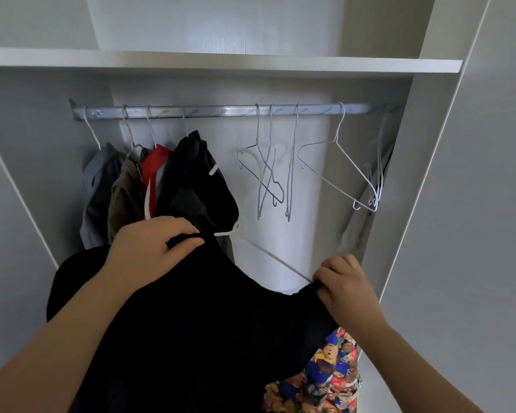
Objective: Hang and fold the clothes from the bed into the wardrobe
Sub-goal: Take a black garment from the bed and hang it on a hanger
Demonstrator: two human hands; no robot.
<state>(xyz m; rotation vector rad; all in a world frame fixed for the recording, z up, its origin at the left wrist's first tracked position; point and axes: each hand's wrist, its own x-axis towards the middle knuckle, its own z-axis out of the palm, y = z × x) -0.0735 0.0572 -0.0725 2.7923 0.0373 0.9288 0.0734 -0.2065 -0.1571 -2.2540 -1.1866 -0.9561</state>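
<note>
Currently we hold the black garment (197, 317) below the rail (221, 110): left hand (152, 248) and right hand (346, 287) each pinch its upper edge. Beyond, hung clothes (161, 186) and bare hangers (268, 174) occupy the rail.

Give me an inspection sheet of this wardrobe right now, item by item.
Surface: white shelf above the rail, bare where visible.
Job's things: black garment held by both hands; four clothed hangers at the rail's left; empty wire hangers at middle and right.
Clutter: patterned cloth below the black garment.
Grippers: left hand and right hand each grip the garment's top edge.
Cables: nothing seen.
Surroundings: white wardrobe panels.
</note>
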